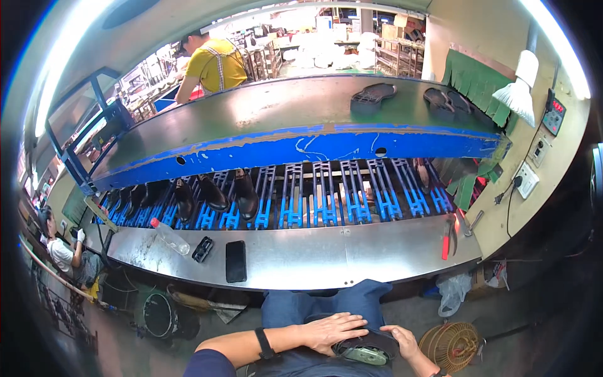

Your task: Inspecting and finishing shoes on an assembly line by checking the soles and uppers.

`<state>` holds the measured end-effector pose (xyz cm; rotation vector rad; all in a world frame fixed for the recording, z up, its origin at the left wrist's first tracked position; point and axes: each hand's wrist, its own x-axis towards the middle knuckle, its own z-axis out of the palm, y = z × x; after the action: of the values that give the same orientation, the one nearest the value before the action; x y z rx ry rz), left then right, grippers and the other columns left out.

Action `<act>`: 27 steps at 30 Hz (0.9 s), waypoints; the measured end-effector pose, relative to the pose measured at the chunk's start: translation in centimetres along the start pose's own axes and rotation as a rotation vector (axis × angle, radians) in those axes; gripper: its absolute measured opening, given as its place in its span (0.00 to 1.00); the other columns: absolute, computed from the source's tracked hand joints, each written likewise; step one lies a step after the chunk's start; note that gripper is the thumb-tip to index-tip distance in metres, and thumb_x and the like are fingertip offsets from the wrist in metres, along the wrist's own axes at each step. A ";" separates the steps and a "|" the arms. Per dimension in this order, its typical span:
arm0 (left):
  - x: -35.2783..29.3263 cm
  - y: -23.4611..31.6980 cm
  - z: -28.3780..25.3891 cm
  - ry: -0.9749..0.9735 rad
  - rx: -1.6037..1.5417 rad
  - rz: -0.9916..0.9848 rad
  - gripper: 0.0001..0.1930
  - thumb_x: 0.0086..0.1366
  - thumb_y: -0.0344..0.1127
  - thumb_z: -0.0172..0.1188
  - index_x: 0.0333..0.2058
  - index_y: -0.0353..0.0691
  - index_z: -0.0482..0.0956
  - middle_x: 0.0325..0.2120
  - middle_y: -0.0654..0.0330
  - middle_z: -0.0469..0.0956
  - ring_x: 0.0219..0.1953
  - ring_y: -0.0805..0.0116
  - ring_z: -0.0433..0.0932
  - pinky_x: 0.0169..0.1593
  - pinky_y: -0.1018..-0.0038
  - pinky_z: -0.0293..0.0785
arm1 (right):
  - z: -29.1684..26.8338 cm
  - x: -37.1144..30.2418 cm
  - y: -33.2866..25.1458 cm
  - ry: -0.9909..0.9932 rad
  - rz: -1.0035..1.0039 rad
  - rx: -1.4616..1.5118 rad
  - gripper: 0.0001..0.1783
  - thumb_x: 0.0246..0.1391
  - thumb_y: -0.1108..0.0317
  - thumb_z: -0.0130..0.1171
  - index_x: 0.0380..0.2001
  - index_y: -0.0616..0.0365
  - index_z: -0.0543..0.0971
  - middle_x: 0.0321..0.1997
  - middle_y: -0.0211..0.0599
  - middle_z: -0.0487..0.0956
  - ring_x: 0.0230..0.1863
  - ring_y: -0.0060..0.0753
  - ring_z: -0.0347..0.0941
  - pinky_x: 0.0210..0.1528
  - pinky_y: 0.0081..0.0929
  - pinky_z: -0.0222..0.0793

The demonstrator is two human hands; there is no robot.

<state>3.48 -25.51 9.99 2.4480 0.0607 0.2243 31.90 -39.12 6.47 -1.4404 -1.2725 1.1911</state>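
Observation:
Over my lap lies a black shoe (pixel 386 342), with a grey-green oval surface (pixel 367 356) showing in it; much of the shoe is covered by my hands. My left hand (pixel 333 330) rests across its left side, fingers stretched out flat. At its right edge my right hand (pixel 402 339) grips with thumb and bent fingers, the fingertips partly hidden.
Before me runs a metal ledge (pixel 301 254) with a phone (pixel 235 261), a small black object (pixel 203 249), a clear bottle (pixel 169 237), red-handled pincers (pixel 449 240) and a hammer (pixel 475 222). Beyond, black shoes (pixel 245 195) sit on blue racks (pixel 325 204); soles (pixel 375 92) lie on the upper belt (pixel 282 103).

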 end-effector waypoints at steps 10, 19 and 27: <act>1.5 -0.2 1.5 0.338 -0.181 -0.186 0.50 0.49 0.48 0.75 0.67 0.34 0.62 0.64 0.46 0.68 0.67 0.47 0.68 0.67 0.53 0.61 | 0.1 6.9 0.4 0.571 0.218 0.627 0.39 0.73 0.38 0.37 0.36 0.66 0.80 0.29 0.47 0.84 0.31 0.36 0.80 0.39 0.31 0.75; 2.7 11.7 -0.9 0.676 -0.033 -0.374 0.43 0.45 0.45 0.77 0.58 0.29 0.70 0.52 0.42 0.77 0.53 0.45 0.79 0.52 0.58 0.74 | -0.8 7.4 -8.8 0.305 -0.169 0.438 0.33 0.76 0.47 0.38 0.26 0.62 0.75 0.28 0.39 0.78 0.29 0.33 0.79 0.37 0.30 0.77; -0.3 11.4 -4.3 0.832 -0.088 -0.295 0.48 0.40 0.46 0.82 0.59 0.28 0.71 0.56 0.41 0.77 0.55 0.45 0.80 0.56 0.60 0.73 | 1.2 7.5 -15.4 0.054 -0.396 0.230 0.30 0.76 0.57 0.35 0.42 0.72 0.82 0.44 0.51 0.84 0.49 0.44 0.80 0.60 0.39 0.71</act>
<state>2.30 -31.70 20.40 2.0647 0.7419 1.0605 28.19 -29.85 20.46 -0.9911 -1.2654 0.9853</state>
